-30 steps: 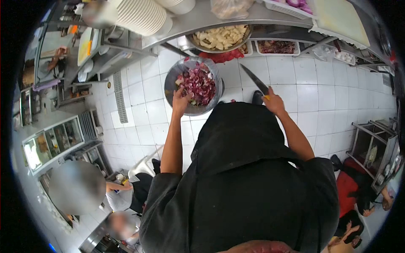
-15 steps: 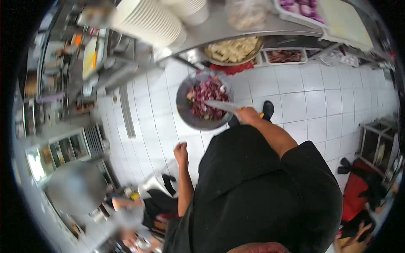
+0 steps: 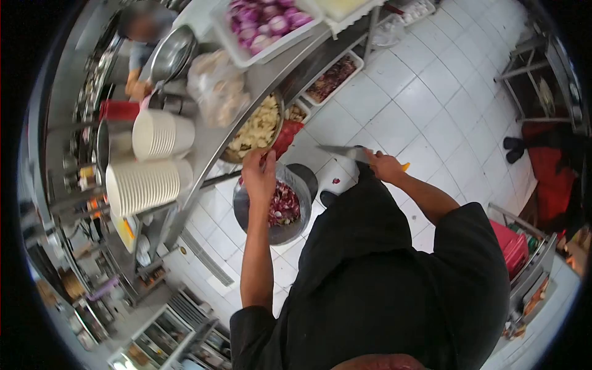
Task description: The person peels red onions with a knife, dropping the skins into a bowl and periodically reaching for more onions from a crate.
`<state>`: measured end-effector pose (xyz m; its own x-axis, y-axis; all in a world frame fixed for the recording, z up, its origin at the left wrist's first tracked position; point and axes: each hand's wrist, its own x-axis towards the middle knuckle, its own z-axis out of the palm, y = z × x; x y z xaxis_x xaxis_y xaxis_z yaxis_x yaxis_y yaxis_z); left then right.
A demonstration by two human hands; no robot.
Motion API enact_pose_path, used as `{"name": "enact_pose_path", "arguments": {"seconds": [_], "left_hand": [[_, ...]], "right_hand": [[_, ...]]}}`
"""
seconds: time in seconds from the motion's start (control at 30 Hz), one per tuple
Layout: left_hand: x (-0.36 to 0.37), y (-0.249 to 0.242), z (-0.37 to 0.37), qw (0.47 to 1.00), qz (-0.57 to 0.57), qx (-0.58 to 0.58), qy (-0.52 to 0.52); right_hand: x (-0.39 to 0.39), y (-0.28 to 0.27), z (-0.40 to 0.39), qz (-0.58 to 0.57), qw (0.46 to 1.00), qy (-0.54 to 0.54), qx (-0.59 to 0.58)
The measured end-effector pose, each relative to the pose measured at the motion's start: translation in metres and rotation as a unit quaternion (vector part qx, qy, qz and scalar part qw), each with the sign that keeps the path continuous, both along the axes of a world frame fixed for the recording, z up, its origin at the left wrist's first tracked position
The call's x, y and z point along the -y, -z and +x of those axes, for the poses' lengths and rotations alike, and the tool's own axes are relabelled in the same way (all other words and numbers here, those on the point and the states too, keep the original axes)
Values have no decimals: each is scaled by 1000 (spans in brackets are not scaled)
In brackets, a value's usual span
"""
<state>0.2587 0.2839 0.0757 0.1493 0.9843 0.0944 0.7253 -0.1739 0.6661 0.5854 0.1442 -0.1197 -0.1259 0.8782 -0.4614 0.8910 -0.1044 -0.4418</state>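
Observation:
My right hand (image 3: 385, 168) is wrapped round the yellow handle of a kitchen knife (image 3: 341, 150), its blade pointing left above the floor. My left hand (image 3: 259, 171) is over the far rim of a grey bin (image 3: 242, 214), fingers drawn together; whatever they pinch, if anything, is hidden. Purple onion peelings (image 3: 285, 206) lie inside the bin, which has a clear plastic liner (image 3: 298, 185). Close beyond my left hand are a red bag (image 3: 286, 137) and a large bowl of pale cut pieces (image 3: 256, 126) on the lower shelf.
A steel table (image 3: 271, 74) carries a white tray (image 3: 250, 60) of peeled purple onions, a bag of pale food (image 3: 216, 89) and stacked white tubs (image 3: 145, 188). Another person (image 3: 140, 61) stands across it. A metal rack (image 3: 515, 80) stands at right on the tiled floor (image 3: 456, 117).
My view and body have turned toward the table's right side. My left hand has moved forward from beside my body to above the bin. The knife has left the bin, still in my right hand.

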Motion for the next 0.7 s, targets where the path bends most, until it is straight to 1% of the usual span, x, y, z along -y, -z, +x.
{"name": "enact_pose_path", "arguments": {"seconds": [0.03, 0.1, 0.17, 0.23, 0.3, 0.37, 0.43, 0.5, 0.57, 0.6, 0.63, 0.67, 0.7], "left_hand": [[-25, 4, 18, 995, 44, -62, 61], [-64, 16, 55, 980, 131, -128, 73], [-104, 24, 73, 968, 150, -192, 63], [-139, 34, 80, 959, 159, -231, 51], [-166, 45, 75, 945, 149, -284, 64], [-175, 51, 79, 932, 132, -330, 74], [-178, 41, 88, 920, 108, -370, 78], [-181, 41, 87, 918, 94, -374, 93], [-181, 35, 91, 918, 73, -380, 89], [-183, 32, 96, 919, 60, -383, 78], [-184, 31, 99, 919, 47, -385, 69], [-186, 34, 95, 913, 61, -394, 86], [-188, 37, 86, 907, 74, -402, 103]], "right_hand": [[-1, 8, 10, -23, 999, 48, 2], [-5, 26, 32, -75, 988, 137, 4], [-17, 40, 43, -86, 971, 217, -53], [-32, 64, 49, -98, 945, 288, -122], [-54, 87, 49, -104, 931, 311, -162], [-75, 140, 40, -24, 919, 330, -213], [-121, 113, 49, -143, 850, 378, -337], [-155, 142, 45, -173, 770, 417, -451], [-187, 143, 43, -161, 691, 450, -543], [-197, 175, 35, -58, 730, 386, -560], [-208, 178, 32, -54, 723, 392, -566], [-219, 182, 29, -49, 715, 399, -572], [-238, 158, 37, -146, 659, 471, -568]]}}
